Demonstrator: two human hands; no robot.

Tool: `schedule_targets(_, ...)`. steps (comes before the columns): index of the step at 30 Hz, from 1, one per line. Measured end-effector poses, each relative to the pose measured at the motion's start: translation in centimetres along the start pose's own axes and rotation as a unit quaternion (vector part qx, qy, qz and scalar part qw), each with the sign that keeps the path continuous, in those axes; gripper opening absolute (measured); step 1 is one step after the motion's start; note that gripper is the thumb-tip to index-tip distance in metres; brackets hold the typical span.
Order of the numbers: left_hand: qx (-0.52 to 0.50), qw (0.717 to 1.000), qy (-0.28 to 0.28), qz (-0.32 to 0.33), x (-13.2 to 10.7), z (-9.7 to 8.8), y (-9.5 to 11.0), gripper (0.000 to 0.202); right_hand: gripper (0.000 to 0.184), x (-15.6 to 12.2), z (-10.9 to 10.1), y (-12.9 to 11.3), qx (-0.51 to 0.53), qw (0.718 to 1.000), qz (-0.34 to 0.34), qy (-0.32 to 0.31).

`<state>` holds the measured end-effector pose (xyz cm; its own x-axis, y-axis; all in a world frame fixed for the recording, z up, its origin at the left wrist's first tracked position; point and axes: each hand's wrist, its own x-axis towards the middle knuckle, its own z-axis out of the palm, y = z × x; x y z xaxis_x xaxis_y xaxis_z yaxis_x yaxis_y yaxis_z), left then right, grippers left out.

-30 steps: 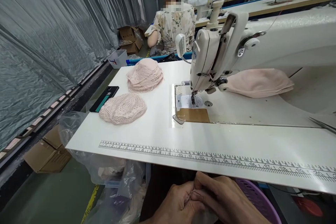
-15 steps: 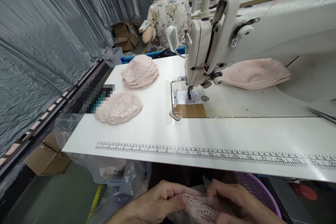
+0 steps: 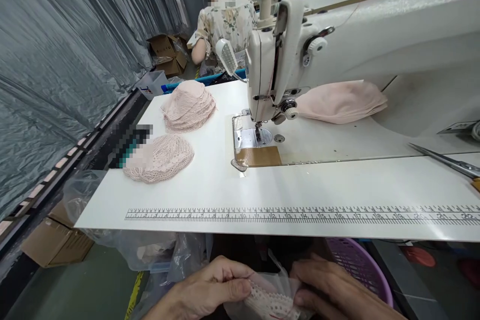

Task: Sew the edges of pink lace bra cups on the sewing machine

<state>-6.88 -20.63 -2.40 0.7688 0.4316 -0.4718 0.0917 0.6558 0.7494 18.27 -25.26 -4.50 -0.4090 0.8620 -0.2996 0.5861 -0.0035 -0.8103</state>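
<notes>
Below the table's front edge, my left hand (image 3: 215,285) pinches a piece of pale lace fabric (image 3: 268,300) between thumb and fingers. My right hand (image 3: 330,282) grips the other side of the same piece, its fingers partly hidden. Sheer, whitish material surrounds the lace, and a short red line shows near its lower edge. On the table lie a pile of pink fabric cups (image 3: 188,106) and, nearer me, a pile of lace pieces (image 3: 161,157). The sewing machine (image 3: 262,75) stands beyond my hands, its needle area bare of fabric.
Folded pink fabric (image 3: 343,101) lies under the machine arm. Scissors (image 3: 446,160) rest at the right of the table (image 3: 210,190), which has a printed ruler. A purple basket (image 3: 360,265) stands below, right. Another person (image 3: 227,20) sits ahead, back turned.
The view has shifted, bringing the scissors further into sight. Both hands still hold the lace fabric; the right hand has turned, and more of the sheer material shows.
</notes>
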Motion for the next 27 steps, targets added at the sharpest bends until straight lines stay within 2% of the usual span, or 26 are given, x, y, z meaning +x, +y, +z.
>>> schedule_targets(3, 0.003, 1.0, 0.002, 0.006, 0.0, -0.1, 0.0, 0.043, 0.021, 0.1, -0.2, 0.0, 0.014, 1.0, -0.006, -0.004)
schedule_targets(7, 0.009, 1.0, 0.006, 0.008, 0.3, -0.1, 0.0, 0.043, 0.026, 0.3, -0.5, -0.8, 0.033, 0.998, -0.015, 0.043)
schedule_targets(9, 0.023, 1.0, 0.005, 0.01, 0.5, -0.1, 0.1, 0.043, 0.029, 0.5, -0.4, -1.2, 0.04, 0.998, -0.018, 0.042)
schedule_targets(16, 0.063, 0.997, 0.036, 0.02, 0.1, -1.0, 0.1, 0.047, 0.029, 2.0, -0.9, -2.3, 0.107, 0.99, -0.056, -0.067)
schedule_targets(20, 0.123, 0.992, 0.004, 0.004, -0.1, -1.6, 0.5, 0.054, 0.021, 2.8, -1.3, -2.8, 0.162, 0.972, -0.076, -0.15)
schedule_targets(24, 0.26, 0.965, -0.015, -0.042, 0.8, -0.9, 1.5, 0.05, 0.009, 3.3, -1.3, -3.0, 0.147, 0.972, -0.077, -0.166)
schedule_targets(27, 0.27, 0.961, 0.001, -0.054, 1.7, -0.2, 1.8, 0.041, 0.007, 3.6, -1.6, -2.8, 0.128, 0.973, -0.067, -0.18)
